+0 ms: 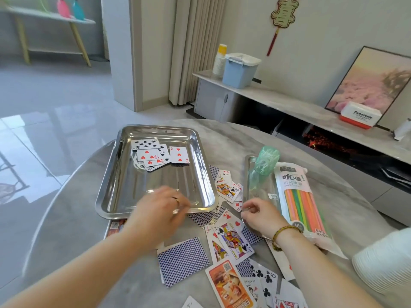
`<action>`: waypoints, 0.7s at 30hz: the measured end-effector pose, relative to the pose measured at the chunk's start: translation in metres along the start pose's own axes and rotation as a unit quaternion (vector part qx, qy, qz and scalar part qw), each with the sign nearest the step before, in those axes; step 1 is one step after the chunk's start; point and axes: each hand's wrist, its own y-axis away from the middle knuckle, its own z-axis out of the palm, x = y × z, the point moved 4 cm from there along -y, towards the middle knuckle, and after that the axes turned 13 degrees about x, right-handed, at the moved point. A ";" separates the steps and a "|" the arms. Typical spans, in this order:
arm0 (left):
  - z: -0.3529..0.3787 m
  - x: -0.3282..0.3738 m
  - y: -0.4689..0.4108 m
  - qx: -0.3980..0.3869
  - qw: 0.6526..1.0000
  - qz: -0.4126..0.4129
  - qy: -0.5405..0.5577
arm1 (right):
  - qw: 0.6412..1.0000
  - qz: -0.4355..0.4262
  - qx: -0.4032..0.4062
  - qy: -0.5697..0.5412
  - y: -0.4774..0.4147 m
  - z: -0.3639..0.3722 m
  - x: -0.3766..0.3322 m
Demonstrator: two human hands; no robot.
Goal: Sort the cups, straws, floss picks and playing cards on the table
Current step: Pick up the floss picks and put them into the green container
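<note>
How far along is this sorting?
Early on. A few cards lie in the large tray; the straw pack and a green tub sit at the small tray. The left hand and right hand hover at the trays' near edges. Scattered cards and stacked cups await sorting.

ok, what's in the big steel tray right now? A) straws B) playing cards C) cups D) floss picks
B: a few face-up playing cards lie at the far end of the big steel tray; the straw pack lies off to its right.
</note>
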 end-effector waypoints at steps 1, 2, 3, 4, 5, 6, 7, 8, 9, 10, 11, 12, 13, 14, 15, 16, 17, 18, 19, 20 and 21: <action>-0.008 -0.014 0.003 0.043 0.999 -0.019 -0.012 | 1.000 -0.003 0.020 0.005 -0.003 -0.003 -0.002; -0.012 -0.027 0.004 0.033 0.997 -0.065 -0.022 | 0.999 -0.003 0.037 0.011 -0.006 -0.006 -0.004; -0.016 -0.041 0.005 0.028 0.991 -0.120 -0.043 | 0.998 0.000 0.054 0.017 -0.012 -0.008 -0.005; -0.021 -0.052 0.006 0.004 0.978 -0.194 -0.074 | 0.997 0.003 0.070 0.021 -0.018 -0.011 -0.005; -0.022 -0.065 0.011 -0.024 0.961 -0.256 -0.103 | 0.996 0.009 0.084 0.022 -0.026 -0.015 -0.003; -0.023 -0.077 0.016 -0.058 0.942 -0.310 -0.116 | 0.995 0.017 0.098 0.021 -0.034 -0.018 -0.001; -0.022 -0.090 0.020 -0.072 0.923 -0.362 -0.106 | 0.993 0.027 0.112 0.021 -0.043 -0.020 0.001; -0.021 -0.099 0.024 -0.071 0.905 -0.412 -0.081 | 0.991 0.037 0.128 0.020 -0.051 -0.022 0.001; -0.019 -0.105 0.025 -0.066 0.886 -0.457 -0.043 | 0.988 0.043 0.148 0.015 -0.058 -0.024 0.001; -0.015 -0.109 0.024 -0.064 0.865 -0.499 0.001 | 0.985 0.041 0.170 0.006 -0.065 -0.024 -0.002; -0.012 -0.110 0.024 -0.058 0.844 -0.531 0.040 | 0.981 0.032 0.189 -0.007 -0.069 -0.023 -0.007; -0.006 -0.114 0.023 -0.050 0.829 -0.553 0.068 | 0.979 0.011 0.201 -0.013 -0.076 -0.017 -0.017; -0.004 -0.113 0.023 -0.037 0.819 -0.566 0.087 | 0.978 -0.018 0.207 -0.011 -0.080 -0.011 -0.027; -0.002 -0.115 0.024 -0.021 0.812 -0.576 0.096 | 0.977 -0.055 0.208 -0.001 -0.082 -0.002 -0.040; -0.001 -0.117 0.025 -0.001 0.806 -0.583 0.102 | 0.974 -0.097 0.203 0.012 -0.086 0.009 -0.056; 0.002 -0.123 0.026 0.009 0.801 -0.589 0.107 | 0.970 -0.144 0.193 0.027 -0.089 0.023 -0.075; 0.003 -0.125 0.027 0.015 0.796 -0.596 0.109 | 0.964 -0.193 0.176 0.045 -0.090 0.035 -0.093; 0.006 -0.130 0.028 0.019 0.792 -0.600 0.112 | 0.959 -0.238 0.146 0.058 -0.091 0.052 -0.113; 0.008 -0.128 0.027 0.019 0.789 -0.603 0.118 | 0.953 -0.275 0.107 0.064 -0.088 0.064 -0.129; 0.008 -0.132 0.028 0.022 0.782 -0.610 0.124 | 0.949 -0.304 0.052 0.066 -0.088 0.087 -0.149; 0.008 -0.132 0.028 0.028 0.776 -0.614 0.139 | 0.944 -0.322 0.000 0.077 -0.085 0.105 -0.162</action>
